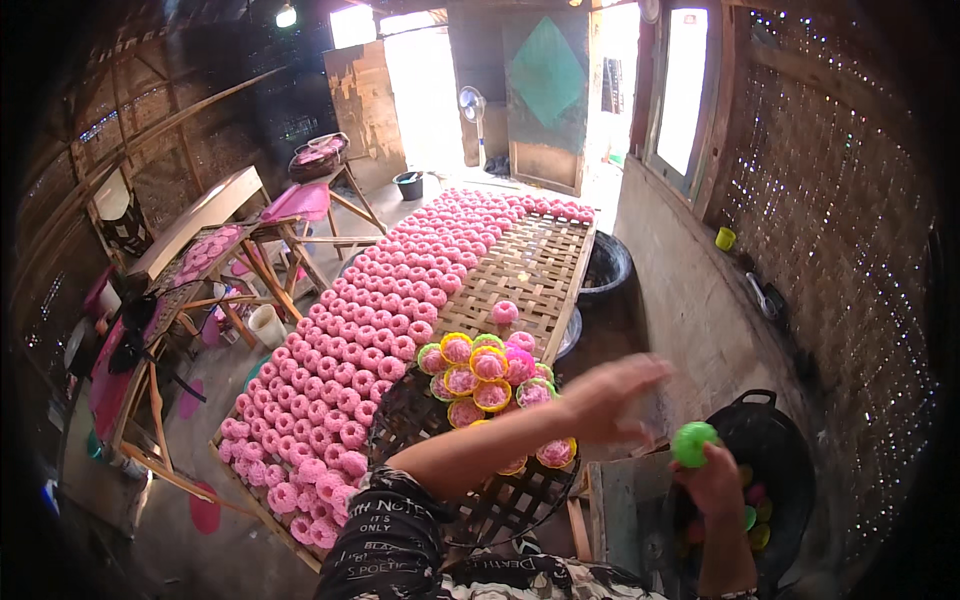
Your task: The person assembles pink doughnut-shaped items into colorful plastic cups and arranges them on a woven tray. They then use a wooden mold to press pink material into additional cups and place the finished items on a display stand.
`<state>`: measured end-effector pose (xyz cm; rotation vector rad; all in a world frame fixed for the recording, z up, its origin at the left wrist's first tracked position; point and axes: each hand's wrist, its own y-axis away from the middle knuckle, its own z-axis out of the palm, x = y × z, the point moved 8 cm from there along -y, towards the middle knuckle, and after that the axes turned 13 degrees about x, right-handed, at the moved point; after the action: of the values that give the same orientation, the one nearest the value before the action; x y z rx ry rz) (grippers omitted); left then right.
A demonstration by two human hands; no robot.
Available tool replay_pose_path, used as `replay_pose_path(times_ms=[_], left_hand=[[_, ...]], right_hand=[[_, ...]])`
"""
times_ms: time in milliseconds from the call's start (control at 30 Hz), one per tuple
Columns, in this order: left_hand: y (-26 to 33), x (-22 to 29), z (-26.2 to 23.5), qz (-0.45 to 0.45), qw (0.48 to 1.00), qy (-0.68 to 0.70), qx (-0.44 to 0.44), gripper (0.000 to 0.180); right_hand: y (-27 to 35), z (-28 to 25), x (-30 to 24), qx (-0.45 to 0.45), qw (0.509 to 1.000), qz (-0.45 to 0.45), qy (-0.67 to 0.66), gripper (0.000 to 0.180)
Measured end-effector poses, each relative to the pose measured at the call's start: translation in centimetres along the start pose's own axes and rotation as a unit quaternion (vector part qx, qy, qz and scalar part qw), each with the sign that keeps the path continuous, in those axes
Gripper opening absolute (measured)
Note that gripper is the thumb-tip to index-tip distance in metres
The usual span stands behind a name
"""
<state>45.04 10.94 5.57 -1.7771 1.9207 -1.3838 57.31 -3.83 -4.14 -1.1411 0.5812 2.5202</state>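
My right hand (pixel 712 485) grips a round, ribbed green plastic mould (pixel 693 444) above a black tub (pixel 765 415). Several colourful moulds (pixel 750 517) lie inside that tub. Reaching across to the right, my left hand (pixel 622 393) is slightly blurred, its fingers stretched out and apart from the green mould. Below the left forearm, a dark woven basket (pixel 398 425) bears several yellow and green moulds (pixel 490 364) filled with pink shreds; the forearm hides part of them. Beyond it, rows of pink ring-shaped cakes (pixel 345 335) cover much of a woven bamboo rack (pixel 530 262).
A single pink cake (pixel 505 312) sits on the rack near the basket. Benches with pink sheets (pixel 300 203) stand at the left. Dark basins (pixel 605 268) lie beside the rack's right edge, near the wall (pixel 680 280). A fan (pixel 475 110) stands at the back.
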Motion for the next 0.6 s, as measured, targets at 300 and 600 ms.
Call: replay_pose_path(times_ms=[300,600], left_hand=[[11.0,-15.8,-9.8,-0.313,0.869,-0.323,-0.206,0.073],[13.0,-15.9,-13.9,-0.362,0.889,-0.276,-0.049,0.056]], right_hand=[[5.9,-10.3,-8.0,0.3,0.481,-0.209,0.797,0.062],[-6.3,12.2,-0.8,-0.087,0.738,-0.4,0.536,0.035]])
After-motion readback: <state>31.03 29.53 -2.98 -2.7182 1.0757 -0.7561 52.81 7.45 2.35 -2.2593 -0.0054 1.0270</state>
